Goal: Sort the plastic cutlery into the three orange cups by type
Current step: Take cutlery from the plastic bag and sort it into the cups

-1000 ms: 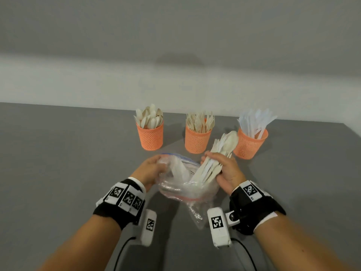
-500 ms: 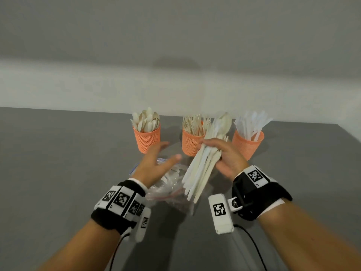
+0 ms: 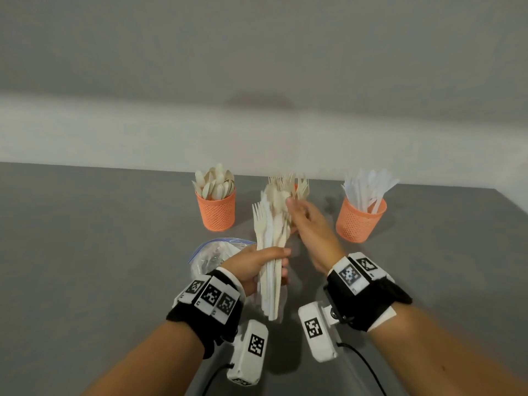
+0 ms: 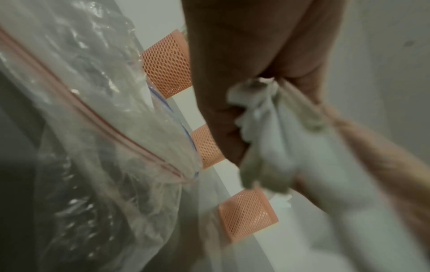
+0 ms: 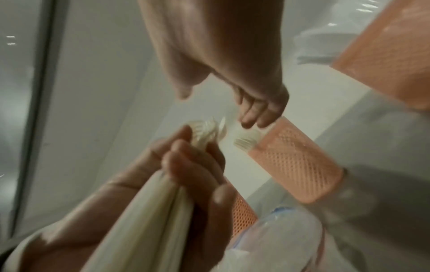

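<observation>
Cream and white plastic filled the left hand (image 3: 257, 264), which gripped a mixed bundle of cutlery (image 3: 271, 238) around its handles, fingers curled round it. That bundle stood nearly upright, long axis running from the handle ends near the wrist up and away to the fork tines and spoon bowls, which pointed at the middle cup (image 5: 295, 162). At those upper ends the right hand (image 3: 311, 224) hovered with loosely spread fingers, touching or just beside the tips; motion blur hid whether it pinched a piece. Being the nearer hand to the heads, it seemed the one to pick pieces off, probably a fork for the cup straight behind. Spoons filled the left cup (image 3: 218, 210), knives the right cup (image 3: 360, 221). A clear zip bag (image 3: 208, 255) lay on the grey table (image 3: 85, 252) just left of the left hand. Half a second earlier the right hand had held the bundle, the left hand open above the bag.
</observation>
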A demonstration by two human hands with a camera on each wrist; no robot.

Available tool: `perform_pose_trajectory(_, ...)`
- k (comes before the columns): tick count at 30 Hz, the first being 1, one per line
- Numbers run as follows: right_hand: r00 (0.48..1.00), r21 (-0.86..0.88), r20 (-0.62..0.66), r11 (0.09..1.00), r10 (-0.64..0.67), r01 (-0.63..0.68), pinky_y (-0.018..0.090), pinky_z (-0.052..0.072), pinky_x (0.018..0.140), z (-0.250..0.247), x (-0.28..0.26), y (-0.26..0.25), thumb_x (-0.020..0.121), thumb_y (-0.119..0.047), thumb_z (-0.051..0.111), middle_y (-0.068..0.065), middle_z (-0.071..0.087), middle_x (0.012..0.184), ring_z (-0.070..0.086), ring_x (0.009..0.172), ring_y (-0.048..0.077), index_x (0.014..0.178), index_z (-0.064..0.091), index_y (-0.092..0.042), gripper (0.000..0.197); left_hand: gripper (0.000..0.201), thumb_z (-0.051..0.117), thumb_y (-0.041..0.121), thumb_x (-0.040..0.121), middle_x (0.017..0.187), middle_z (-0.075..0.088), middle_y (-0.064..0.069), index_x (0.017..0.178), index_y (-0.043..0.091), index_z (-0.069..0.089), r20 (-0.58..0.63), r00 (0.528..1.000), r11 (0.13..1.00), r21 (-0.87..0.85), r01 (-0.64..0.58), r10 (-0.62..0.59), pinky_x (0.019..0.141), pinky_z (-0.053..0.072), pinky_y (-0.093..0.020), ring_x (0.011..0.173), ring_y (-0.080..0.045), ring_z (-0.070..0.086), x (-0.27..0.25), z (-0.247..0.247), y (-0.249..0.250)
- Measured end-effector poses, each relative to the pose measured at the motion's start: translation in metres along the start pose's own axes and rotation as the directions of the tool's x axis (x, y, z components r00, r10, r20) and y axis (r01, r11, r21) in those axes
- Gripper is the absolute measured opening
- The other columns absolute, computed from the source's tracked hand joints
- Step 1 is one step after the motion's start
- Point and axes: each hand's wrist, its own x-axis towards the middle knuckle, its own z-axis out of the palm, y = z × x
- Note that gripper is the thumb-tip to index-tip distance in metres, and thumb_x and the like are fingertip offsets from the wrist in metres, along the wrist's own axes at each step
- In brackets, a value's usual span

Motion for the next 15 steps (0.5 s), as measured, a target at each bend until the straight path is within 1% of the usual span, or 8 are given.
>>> perform_pose_trajectory(2, 0.975, -0.148, -0.137, 0.977, -0.174, 0.154, 0.021, 0.045, 0.079, -0.006, -0.005, -0.002, 0.089, -0.036, 0.057, 0.002, 0.06, 0.102, 0.058, 0.093, 0.012, 0.116, 0.051, -0.017, 0.034, 0.016, 0.067, 0.014, 0.073, 0.058, 0.053, -0.007, 0.07, 0.005, 0.054, -0.06, 0.997, 0.995, -0.086, -0.051, 0.046, 0.054, 0.051, -0.029, 0.051, -0.018, 0.054, 0.002, 0.001, 0.003)
perform_pose_trajectory(3, 0.966, -0.195, -0.112, 0.959, -0.232, 0.208, 0.021, 0.046, 0.074, -0.007, -0.009, -0.003, 0.088, -0.026, 0.06, 0.003, 0.06, 0.094, 0.058, 0.086, 0.013, 0.108, 0.054, -0.017, 0.023, 0.015, 0.067, 0.013, 0.076, 0.059, 0.055, -0.008, 0.073, 0.004, 0.055, -0.092, 0.994, 0.99, -0.121, -0.073, 0.062, 0.053, 0.052, -0.028, 0.052, -0.018, 0.056, 0.003, 0.001, 0.005)
perform_pose_trajectory(5, 0.965, -0.249, 0.068, 0.933, -0.253, 0.262, 0.025, 0.05, 0.066, -0.005, -0.018, -0.004, 0.084, -0.013, 0.063, 0.008, 0.061, 0.08, 0.058, 0.072, 0.014, 0.093, 0.058, -0.016, 0.011, 0.023, 0.068, 0.015, 0.078, 0.072, 0.063, -0.012, 0.091, -0.002, 0.061, -0.139, 0.985, 0.979, -0.165, -0.122, 0.099, 0.061, 0.055, -0.03, 0.062, -0.02, 0.063, 0.003, 0.002, 0.01)
perform_pose_trajectory(7, 0.949, -0.307, 0.227, 0.909, -0.218, 0.282, 0.018, 0.045, 0.056, 0.002, -0.025, 0.0, 0.082, -0.01, 0.065, 0.003, 0.055, 0.068, 0.052, 0.057, 0.001, 0.09, 0.056, -0.018, 0.015, 0.04, 0.068, 0.021, 0.079, 0.094, 0.067, -0.017, 0.111, -0.002, 0.06, -0.155, 0.98, 0.97, -0.186, -0.155, 0.127, 0.078, 0.054, -0.038, 0.083, -0.027, 0.067, 0.006, 0.003, 0.013)
perform_pose_trajectory(8, 0.945, -0.338, 0.248, 0.895, -0.214, 0.291, 0.013, 0.041, 0.054, 0.005, -0.026, 0.002, 0.082, -0.009, 0.065, -0.002, 0.051, 0.066, 0.049, 0.053, -0.002, 0.094, 0.054, -0.019, 0.019, 0.038, 0.065, 0.022, 0.081, 0.097, 0.067, -0.017, 0.112, 0.0, 0.06, -0.158, 0.978, 0.964, -0.206, -0.167, 0.136, 0.081, 0.053, -0.04, 0.086, -0.027, 0.067, 0.006, 0.005, 0.014)
perform_pose_trajectory(10, 0.947, -0.376, 0.218, 0.875, -0.237, 0.306, 0.009, 0.04, 0.055, 0.009, -0.027, 0.005, 0.084, -0.01, 0.062, -0.007, 0.048, 0.067, 0.049, 0.054, -0.004, 0.099, 0.048, -0.021, 0.023, 0.035, 0.056, 0.026, 0.086, 0.096, 0.067, -0.015, 0.113, 0.003, 0.058, -0.161, 0.975, 0.953, -0.237, -0.189, 0.153, 0.079, 0.055, -0.037, 0.088, -0.026, 0.067, 0.008, 0.009, 0.014)
perform_pose_trajectory(13, 0.952, -0.412, 0.162, 0.859, -0.259, 0.304, 0.007, 0.04, 0.058, 0.007, -0.027, 0.007, 0.086, -0.018, 0.062, -0.006, 0.046, 0.069, 0.045, 0.059, 0.002, 0.101, 0.051, -0.014, 0.019, 0.044, 0.043, 0.034, 0.094, 0.114, 0.061, -0.021, 0.127, 0.004, 0.048, -0.155, 0.972, 0.942, -0.261, -0.212, 0.176, 0.086, 0.054, -0.041, 0.104, -0.032, 0.062, 0.01, 0.013, 0.014)
perform_pose_trajectory(15, 0.951, -0.438, 0.161, 0.844, -0.266, 0.31, 0.007, 0.039, 0.058, 0.003, -0.026, 0.008, 0.088, -0.02, 0.061, -0.005, 0.047, 0.069, 0.043, 0.06, 0.004, 0.101, 0.056, -0.009, 0.018, 0.043, 0.036, 0.038, 0.096, 0.103, 0.067, -0.017, 0.121, 0.006, 0.051, -0.15, 0.969, 0.944, -0.241, -0.227, 0.195, 0.081, 0.057, -0.037, 0.095, -0.027, 0.067, 0.011, 0.013, 0.014)
